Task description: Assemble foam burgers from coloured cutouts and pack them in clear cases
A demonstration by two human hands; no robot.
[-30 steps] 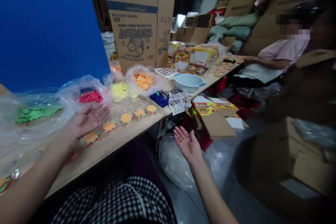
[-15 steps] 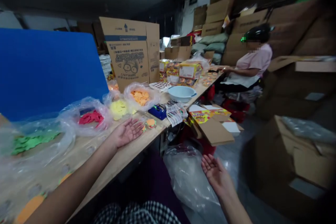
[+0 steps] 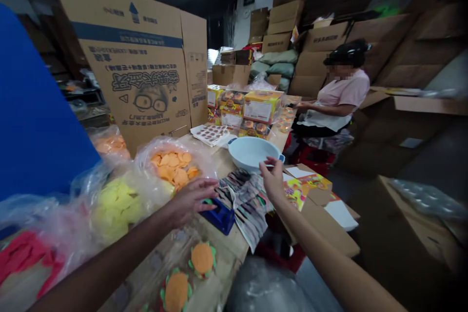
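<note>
My left hand (image 3: 192,200) hovers palm down with its fingers apart, just above a blue tape dispenser (image 3: 219,217), beside a plastic bag of orange felt discs (image 3: 173,168). My right hand (image 3: 272,179) has its fingers curled at the rim of a pale blue plastic basin (image 3: 252,152); whether they pinch anything is unclear. Printed striped paper strips (image 3: 248,207) lie under and ahead of that hand. Felt burger pieces (image 3: 202,258) rest on the wooden table (image 3: 232,246) nearer me. Bagged yellow felt (image 3: 117,209) and red felt (image 3: 22,253) lie to the left.
A large cardboard carton (image 3: 135,58) and a blue board (image 3: 32,107) stand at the left. Yellow product boxes (image 3: 263,107) stand further along the table, where a seated person in a pink shirt (image 3: 340,97) works. An opened cardboard box (image 3: 321,209) lies right of the table.
Both hands have turned from palm up to palm down and moved forward. The left now hovers over the dispenser, the right reaches the basin, and the view has closed in on the table.
</note>
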